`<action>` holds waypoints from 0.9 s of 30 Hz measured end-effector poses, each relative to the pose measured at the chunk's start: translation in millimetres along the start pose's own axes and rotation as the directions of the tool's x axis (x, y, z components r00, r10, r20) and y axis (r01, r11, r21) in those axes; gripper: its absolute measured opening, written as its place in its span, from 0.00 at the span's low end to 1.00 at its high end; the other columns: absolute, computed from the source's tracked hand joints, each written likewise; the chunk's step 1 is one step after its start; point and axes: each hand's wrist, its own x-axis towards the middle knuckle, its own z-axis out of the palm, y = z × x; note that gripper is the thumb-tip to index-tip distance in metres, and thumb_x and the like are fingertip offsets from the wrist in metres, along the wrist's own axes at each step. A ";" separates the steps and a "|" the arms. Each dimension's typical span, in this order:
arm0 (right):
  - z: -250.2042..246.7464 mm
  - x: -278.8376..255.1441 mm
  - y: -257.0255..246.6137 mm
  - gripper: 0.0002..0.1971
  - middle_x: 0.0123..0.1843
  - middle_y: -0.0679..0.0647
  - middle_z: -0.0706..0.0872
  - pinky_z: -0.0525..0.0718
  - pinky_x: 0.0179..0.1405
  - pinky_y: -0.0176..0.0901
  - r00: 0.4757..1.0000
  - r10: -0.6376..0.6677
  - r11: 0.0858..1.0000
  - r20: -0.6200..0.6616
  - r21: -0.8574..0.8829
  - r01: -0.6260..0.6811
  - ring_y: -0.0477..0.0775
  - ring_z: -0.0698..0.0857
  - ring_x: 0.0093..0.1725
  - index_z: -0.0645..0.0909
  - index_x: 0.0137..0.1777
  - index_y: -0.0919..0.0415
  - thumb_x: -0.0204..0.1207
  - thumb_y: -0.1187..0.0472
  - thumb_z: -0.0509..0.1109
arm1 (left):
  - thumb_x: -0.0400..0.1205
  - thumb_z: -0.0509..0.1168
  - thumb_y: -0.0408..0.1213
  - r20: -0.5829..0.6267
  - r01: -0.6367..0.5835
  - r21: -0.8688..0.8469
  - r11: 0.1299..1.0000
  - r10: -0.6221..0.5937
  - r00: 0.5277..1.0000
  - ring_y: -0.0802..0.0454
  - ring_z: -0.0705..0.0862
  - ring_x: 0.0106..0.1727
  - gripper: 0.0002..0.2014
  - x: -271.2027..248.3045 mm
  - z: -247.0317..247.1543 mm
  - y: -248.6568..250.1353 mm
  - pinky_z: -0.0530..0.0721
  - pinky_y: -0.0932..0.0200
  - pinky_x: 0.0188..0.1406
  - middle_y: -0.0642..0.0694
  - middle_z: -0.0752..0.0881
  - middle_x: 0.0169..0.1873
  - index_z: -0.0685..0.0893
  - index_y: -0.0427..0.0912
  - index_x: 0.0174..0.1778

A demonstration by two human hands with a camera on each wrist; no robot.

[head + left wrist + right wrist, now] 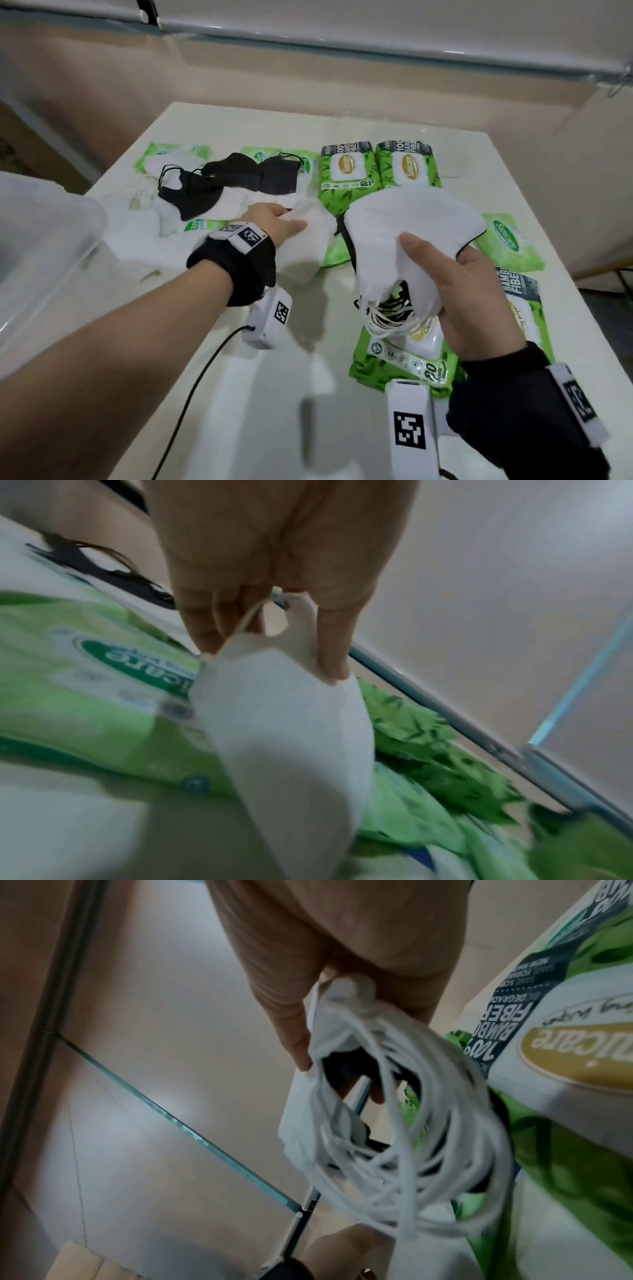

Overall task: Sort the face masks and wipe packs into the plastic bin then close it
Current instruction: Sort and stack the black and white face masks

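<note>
My right hand grips a stack of white face masks above the table, their ear loops hanging in a bunch below the fingers. My left hand pinches a single white mask by its edge, lifted just over a green wipe pack. Black masks and more white masks lie spread at the table's middle left. Several green wipe packs lie along the far side and on the right. The clear plastic bin stands at the left edge.
The white table ends at a wall on the far side and drops off on the right. A black cable runs from my left wrist camera across the near tabletop.
</note>
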 end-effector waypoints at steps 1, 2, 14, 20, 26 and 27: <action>-0.2 1.4 -1.3 0.16 0.53 0.56 0.91 0.83 0.61 0.53 1.000 0.011 1.000 0.009 0.005 -0.011 0.56 0.89 0.56 0.85 0.56 0.65 0.69 0.60 0.75 | 0.76 0.72 0.46 -0.003 0.022 0.017 1.000 -0.022 1.000 0.43 0.83 0.58 0.20 6.6 -1.8 -0.1 0.77 0.60 0.53 0.41 0.86 0.58 0.84 0.39 0.60; -0.5 2.3 -2.6 0.17 0.53 0.55 0.91 0.82 0.62 0.55 1.000 0.023 1.000 0.019 0.004 -0.023 0.56 0.89 0.56 0.85 0.55 0.65 0.67 0.59 0.76 | 0.76 0.72 0.46 0.012 0.041 0.054 0.998 -0.042 0.999 0.42 0.82 0.60 0.22 12.7 -2.3 -1.2 0.78 0.58 0.58 0.40 0.85 0.60 0.83 0.38 0.62; 2.3 24.3 -13.2 0.19 0.53 0.56 0.91 0.86 0.56 0.48 0.995 0.096 0.995 0.040 0.022 -0.097 0.55 0.90 0.54 0.87 0.53 0.65 0.62 0.58 0.75 | 0.73 0.72 0.37 -0.173 0.097 -0.015 0.995 -0.098 0.980 0.42 0.83 0.53 0.15 62.0 -20.4 3.2 0.77 0.59 0.47 0.40 0.85 0.50 0.83 0.41 0.55; 27.6 38.2 -16.5 0.17 0.49 0.56 0.92 0.84 0.59 0.52 0.989 0.134 0.991 0.057 -0.014 -0.134 0.56 0.90 0.52 0.89 0.46 0.64 0.57 0.57 0.78 | 0.74 0.73 0.38 -0.311 0.319 -0.108 0.942 -0.337 0.889 0.38 0.79 0.65 0.28 87.7 -77.1 -14.3 0.76 0.49 0.62 0.36 0.80 0.64 0.75 0.35 0.68; 43.7 48.6 -15.7 0.17 0.50 0.59 0.92 0.83 0.60 0.54 0.981 0.177 0.984 0.080 -0.045 -0.174 0.60 0.89 0.54 0.87 0.47 0.66 0.61 0.56 0.75 | 0.83 0.60 0.51 -0.251 0.473 0.113 0.874 -0.435 0.865 0.38 0.65 0.78 0.31 106.4 -84.7 -46.3 0.63 0.48 0.77 0.34 0.66 0.77 0.63 0.38 0.78; 44.8 49.7 -15.0 0.16 0.49 0.59 0.92 0.83 0.59 0.53 0.981 0.179 0.983 0.079 -0.046 -0.176 0.59 0.89 0.53 0.87 0.47 0.66 0.61 0.57 0.75 | 0.82 0.63 0.50 -0.201 0.489 0.167 0.856 -0.456 0.867 0.38 0.65 0.78 0.33 102.9 -84.3 -45.2 0.65 0.49 0.73 0.33 0.66 0.77 0.63 0.36 0.78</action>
